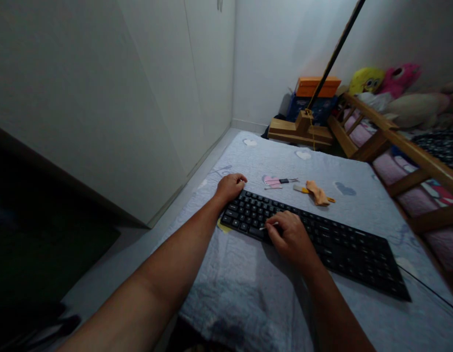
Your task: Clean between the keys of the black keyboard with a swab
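A black keyboard lies slantwise across a cloth-covered surface, its cable running off to the right. At its far left corner, my left hand grips the end with curled fingers. Over the left-hand keys, near the front row, my right hand pinches a thin white cotton swab. The swab's tip points left, down at the keys. Behind the keyboard lie a thin metal tool with a black middle, another cotton swab and an orange cloth over a yellow-handled flat-ended tool.
A pale blue quilted cover with heart shapes lies under everything. White cabinet doors rise at the left. A wooden bed rail runs along the right. Farther back are a wooden stand, an orange box and plush toys.
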The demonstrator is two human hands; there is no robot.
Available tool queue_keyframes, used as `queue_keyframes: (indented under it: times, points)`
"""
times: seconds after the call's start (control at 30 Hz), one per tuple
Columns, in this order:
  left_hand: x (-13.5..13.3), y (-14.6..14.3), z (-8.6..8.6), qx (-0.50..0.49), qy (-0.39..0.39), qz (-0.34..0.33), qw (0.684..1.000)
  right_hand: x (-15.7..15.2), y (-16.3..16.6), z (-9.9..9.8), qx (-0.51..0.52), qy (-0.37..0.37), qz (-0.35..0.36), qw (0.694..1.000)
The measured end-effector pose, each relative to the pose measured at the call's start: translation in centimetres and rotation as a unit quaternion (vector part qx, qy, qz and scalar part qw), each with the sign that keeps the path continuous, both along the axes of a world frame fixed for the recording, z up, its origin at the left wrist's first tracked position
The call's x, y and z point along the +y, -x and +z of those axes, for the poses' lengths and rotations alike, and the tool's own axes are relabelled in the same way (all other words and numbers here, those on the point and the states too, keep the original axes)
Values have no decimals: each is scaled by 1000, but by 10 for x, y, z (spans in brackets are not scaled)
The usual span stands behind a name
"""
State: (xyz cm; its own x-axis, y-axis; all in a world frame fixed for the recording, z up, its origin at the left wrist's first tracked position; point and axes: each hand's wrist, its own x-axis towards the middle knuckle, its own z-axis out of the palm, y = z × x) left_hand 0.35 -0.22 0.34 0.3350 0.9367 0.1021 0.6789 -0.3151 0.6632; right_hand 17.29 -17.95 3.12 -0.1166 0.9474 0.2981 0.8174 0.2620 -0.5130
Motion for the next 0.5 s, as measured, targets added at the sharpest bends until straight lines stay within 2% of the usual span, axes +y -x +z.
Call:
queue_keyframes:
  times: [0.3, 0.5]
  points:
    - [1, 0, -2, -5, 0, -1, 1000, 0, -3, 2, -4, 23, -17, 1000]
    - [0, 0, 0, -7, 0, 1, 1000, 0, -5, 3, -12, 13, -29, 999]
